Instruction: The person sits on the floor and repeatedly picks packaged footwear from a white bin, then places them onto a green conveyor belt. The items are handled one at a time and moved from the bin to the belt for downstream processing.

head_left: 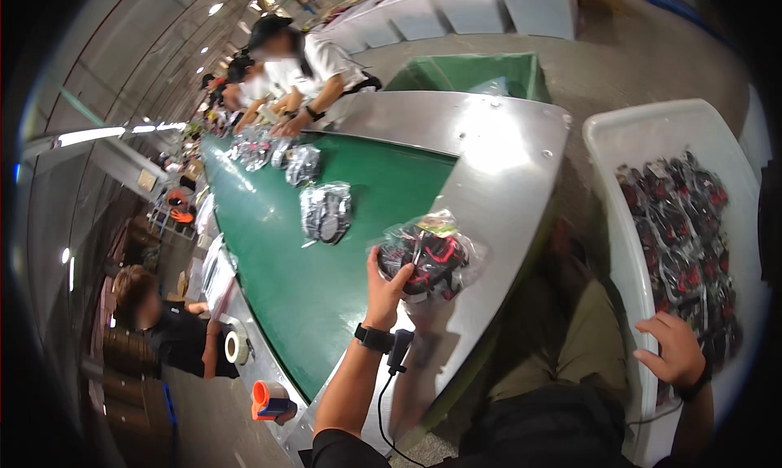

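My left hand (386, 287) is closed on a clear plastic bag of black and red footwear (436, 260), which looks like a pair of sandals. It holds the bag above the metal edge of the conveyor, near the end of the green belt (285, 305). My right hand (673, 350) holds nothing, its fingers apart, over the near side of a white plastic bin (607, 154). Rows of bagged black and red footwear (680, 240) fill much of that bin. Another bagged pair (327, 213) lies on the belt, soles showing.
More bagged pairs (302, 165) lie farther up the belt, where co-workers (326, 61) in white shirts reach in. Past the metal table end (505, 142) stands a green bin (472, 69). A tape dispenser (271, 401) and tape roll (236, 347) sit on the left edge, near another person (179, 329).
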`<state>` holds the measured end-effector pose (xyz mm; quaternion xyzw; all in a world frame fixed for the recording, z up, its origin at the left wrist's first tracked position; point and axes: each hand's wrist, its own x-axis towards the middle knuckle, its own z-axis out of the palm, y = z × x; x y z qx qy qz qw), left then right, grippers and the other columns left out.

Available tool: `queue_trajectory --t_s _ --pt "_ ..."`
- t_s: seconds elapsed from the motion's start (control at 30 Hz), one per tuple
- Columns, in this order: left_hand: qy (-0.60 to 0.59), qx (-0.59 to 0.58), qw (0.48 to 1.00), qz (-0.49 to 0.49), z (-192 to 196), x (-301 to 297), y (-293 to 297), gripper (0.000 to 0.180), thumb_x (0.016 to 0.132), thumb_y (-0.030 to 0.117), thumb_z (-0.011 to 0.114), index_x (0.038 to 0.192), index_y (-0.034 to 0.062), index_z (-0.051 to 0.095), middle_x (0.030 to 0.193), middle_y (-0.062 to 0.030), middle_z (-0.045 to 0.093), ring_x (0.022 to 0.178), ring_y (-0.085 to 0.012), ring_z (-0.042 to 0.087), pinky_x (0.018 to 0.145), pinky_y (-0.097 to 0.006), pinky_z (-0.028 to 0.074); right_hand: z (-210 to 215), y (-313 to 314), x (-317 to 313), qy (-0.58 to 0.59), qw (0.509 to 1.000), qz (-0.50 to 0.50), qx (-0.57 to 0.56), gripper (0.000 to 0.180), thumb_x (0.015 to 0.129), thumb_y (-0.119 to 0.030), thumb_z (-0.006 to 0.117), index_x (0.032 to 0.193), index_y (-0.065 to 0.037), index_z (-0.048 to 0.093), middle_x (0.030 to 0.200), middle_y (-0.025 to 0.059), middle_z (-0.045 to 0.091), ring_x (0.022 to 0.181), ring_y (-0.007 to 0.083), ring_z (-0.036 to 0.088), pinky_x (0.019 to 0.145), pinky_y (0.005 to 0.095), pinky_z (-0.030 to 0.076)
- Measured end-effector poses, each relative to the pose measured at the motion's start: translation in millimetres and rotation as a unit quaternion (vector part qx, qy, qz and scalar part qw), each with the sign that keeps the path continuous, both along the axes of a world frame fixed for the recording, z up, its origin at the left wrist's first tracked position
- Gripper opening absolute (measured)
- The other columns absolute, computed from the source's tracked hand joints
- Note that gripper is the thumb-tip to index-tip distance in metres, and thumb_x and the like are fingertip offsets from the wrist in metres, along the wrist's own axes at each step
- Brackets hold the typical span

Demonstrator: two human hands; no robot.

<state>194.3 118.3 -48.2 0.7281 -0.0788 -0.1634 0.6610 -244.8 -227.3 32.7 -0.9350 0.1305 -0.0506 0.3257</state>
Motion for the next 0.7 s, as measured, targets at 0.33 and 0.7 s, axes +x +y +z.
queue_trajectory --t_s 0.33,0.7 --pt "0.208 -0.161 0.958 -0.112 26 -97 -89 0.082 0.099 0.004 0.064 0.166 0.0056 0.016 0.148 -0.0191 0.052 0.127 -0.0251 0.061 0.109 -0.041 0.051 28 14 48 -0.13 0.99 0.034 -0.044 0.051 0.082 -0.018 0.081 0.129 -0.005 0.064 0.121 0.0126 0.064 0.108 0.0344 0.064 0.094 0.0435 0.053" --pt "0.496 -0.198 0.796 -0.285 44 -236 -172 0.06 0.109 0.022 0.051 0.163 0.0107 0.028 0.149 -0.011 0.053 0.129 -0.0258 0.061 0.105 -0.044 0.054 20 44 47 -0.107 0.973 0.031 -0.201 0.081 0.071 -0.037 0.089 0.141 -0.013 0.057 0.124 0.0089 0.065 0.125 0.028 0.059 0.114 0.0574 0.035"
